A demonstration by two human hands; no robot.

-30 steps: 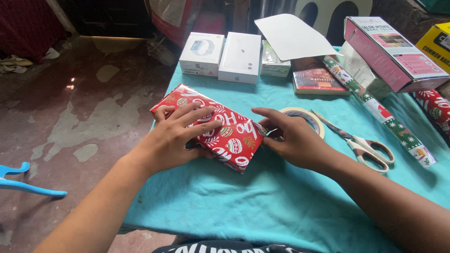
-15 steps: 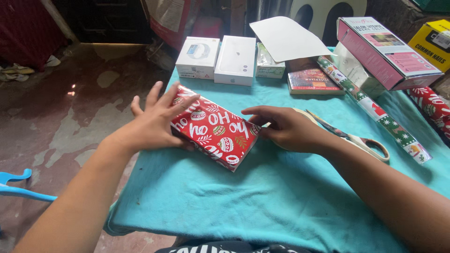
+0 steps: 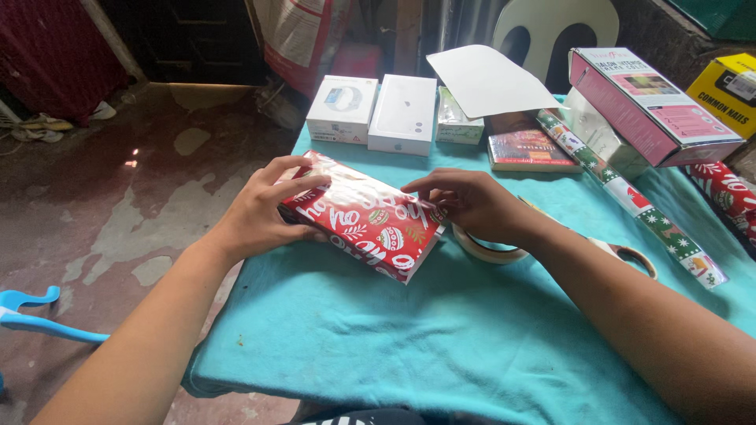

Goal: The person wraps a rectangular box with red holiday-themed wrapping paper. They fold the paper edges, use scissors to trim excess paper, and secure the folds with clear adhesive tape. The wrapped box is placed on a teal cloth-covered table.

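Observation:
A flat box wrapped in red holiday paper (image 3: 364,219) lies tilted on the teal tablecloth (image 3: 441,346), its near corner raised. My left hand (image 3: 264,211) grips its left end, fingers curled over the top edge. At the box's right end my right hand (image 3: 472,203) pinches the paper with its fingertips. A roll of clear tape (image 3: 490,250) lies under my right wrist, partly hidden.
Two white boxes (image 3: 373,112), a small green box (image 3: 455,122), a book (image 3: 526,149) and a white sheet (image 3: 488,80) stand at the back. A wrapping-paper roll (image 3: 630,198), a pink box (image 3: 652,106) and a yellow box (image 3: 728,88) lie right. Scissor handles (image 3: 634,256) peek past my forearm.
My hands have lifted and tilted the wrapped box. The left hand went from flat on top to gripping the left end, and the right hand moved onto the box's right edge.

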